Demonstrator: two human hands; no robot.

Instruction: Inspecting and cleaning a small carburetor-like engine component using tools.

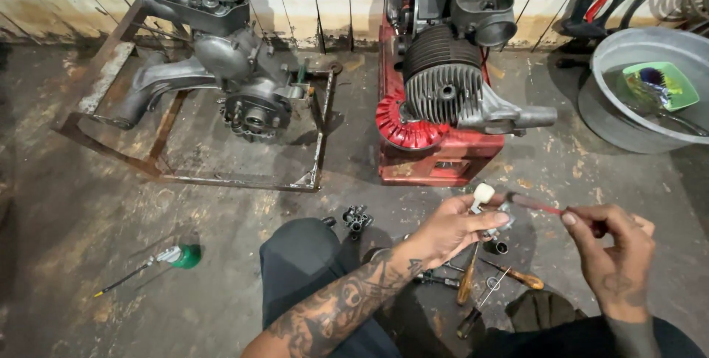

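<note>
The left hand [454, 229] is closed around a small metal part [496, 219] with a white knob [483, 194] standing up above the thumb; the part sits between thumb and fingertips, mostly hidden by them. The right hand [611, 249] pinches a thin red-handled tool [538, 205] between thumb and forefinger; its tip points left, reaching the part just beside the left fingertips. Below the hands, wooden-handled screwdrivers [509, 274] lie on the concrete floor [111, 210]; a finned engine [443, 85] rests on a red block [436, 162] just beyond; another engine [229, 63] sits in a rusty frame [244, 179] to the left; a grey basin [628, 133] stands at the right.
</note>
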